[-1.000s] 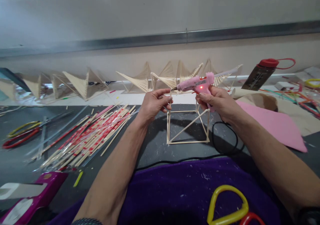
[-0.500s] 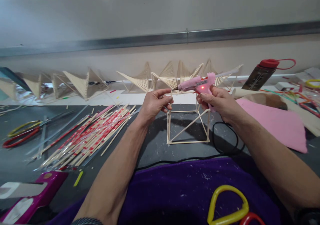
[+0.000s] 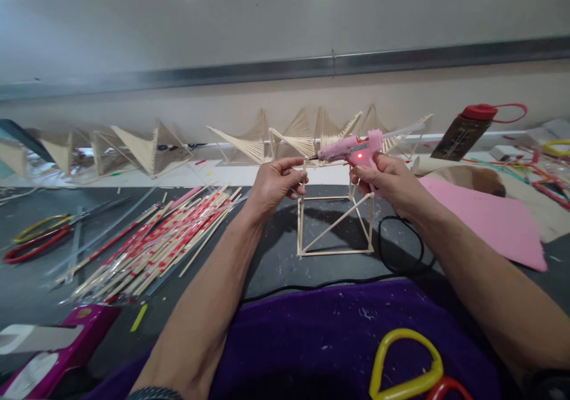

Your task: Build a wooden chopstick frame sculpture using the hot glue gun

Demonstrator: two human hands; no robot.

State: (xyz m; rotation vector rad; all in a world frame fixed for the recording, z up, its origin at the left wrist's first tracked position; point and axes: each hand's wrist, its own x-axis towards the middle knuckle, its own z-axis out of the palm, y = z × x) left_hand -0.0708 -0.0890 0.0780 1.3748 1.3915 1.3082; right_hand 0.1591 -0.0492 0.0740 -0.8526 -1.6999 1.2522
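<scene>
My right hand [image 3: 379,177] is wrapped round the grip of a pink hot glue gun [image 3: 350,149], whose small light glows red. A clear glue stick [image 3: 403,130] pokes out of its back. The nozzle points left, close to the top of an upright wooden stick [image 3: 303,189], which my left hand [image 3: 281,181] pinches between thumb and fingers. That stick stands at the left side of a box-shaped frame of thin wooden sticks [image 3: 336,253], with a diagonal across its front. Whether the nozzle touches the stick I cannot tell.
Wooden sticks in clear, red-marked packs [image 3: 151,245] lie left, beside red-and-yellow-handled scissors [image 3: 44,231]. Several finished stick models [image 3: 294,139] line the wall. A tilted bottle [image 3: 463,130] and pink sheet [image 3: 485,222] are right. A black cord [image 3: 312,287] crosses the table; yellow handles [image 3: 407,364] lie nearest me.
Both hands, the glue gun and the stick frame stay almost exactly in place. At most the glue gun's nozzle has shifted very slightly.
</scene>
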